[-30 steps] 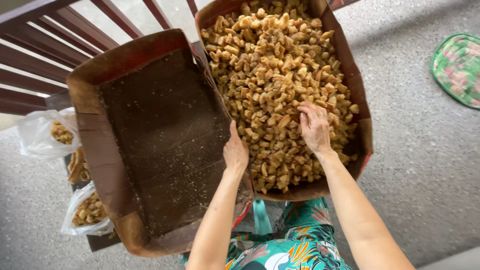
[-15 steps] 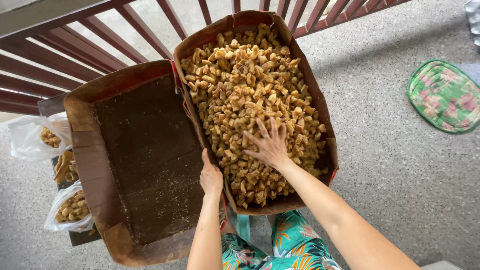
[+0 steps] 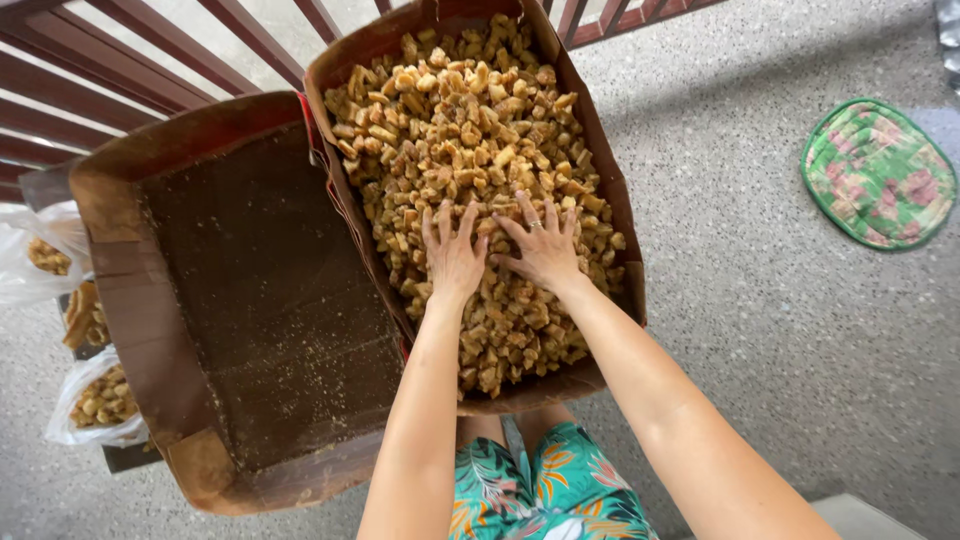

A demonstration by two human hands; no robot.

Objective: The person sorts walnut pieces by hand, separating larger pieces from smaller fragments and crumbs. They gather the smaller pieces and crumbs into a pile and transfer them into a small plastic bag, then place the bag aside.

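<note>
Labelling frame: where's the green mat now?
Head view, far right: the green floral mat lies on the speckled floor, apart from the cardboard tray of fried pieces.

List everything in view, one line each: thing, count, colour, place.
full cardboard box: one, brown, centre, heaped with snack pieces
snack pieces: many, golden-brown, in the full box
empty cardboard box: one, brown, left, crumbs inside
plastic bags: three, clear, far left, holding similar pieces
mat: one, green and pink, floor at right
railing: dark red, top
left hand: flat on the pieces
right hand: flat on the pieces, ring on a finger
</note>
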